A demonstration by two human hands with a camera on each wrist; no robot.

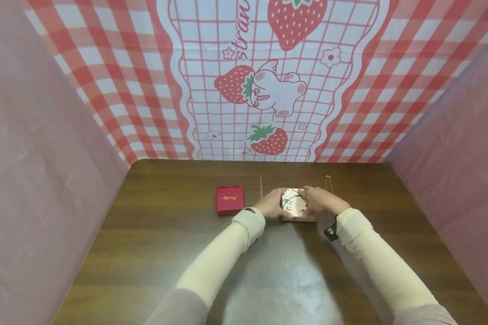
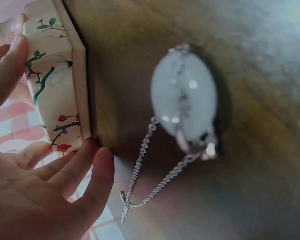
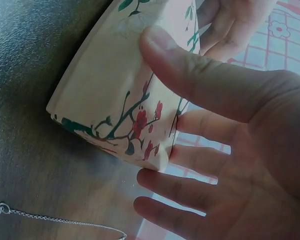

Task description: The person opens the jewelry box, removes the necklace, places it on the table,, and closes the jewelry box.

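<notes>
Between both hands is a small cream box (image 1: 296, 203) with painted red blossoms and green twigs. My left hand (image 1: 271, 204) holds its left side; in the left wrist view the thumb lies on one face of the box (image 2: 55, 90) and fingertips touch its lower edge. At the right side my right hand (image 1: 320, 200) grips it, the thumb pressed on the patterned face in the right wrist view and fingers behind. Close to the left hand on the table lies a necklace with a white oval pendant (image 2: 185, 95). Another thin chain (image 3: 65, 220) lies near the right hand.
Left of the hands lies a flat red box (image 1: 230, 200) with gold lettering. A small dark object with a yellow spot (image 1: 331, 232) is beside the right cuff. The brown wooden table (image 1: 154, 253) meets a strawberry-patterned cloth (image 1: 211, 113) at the back and pink cloth at both sides.
</notes>
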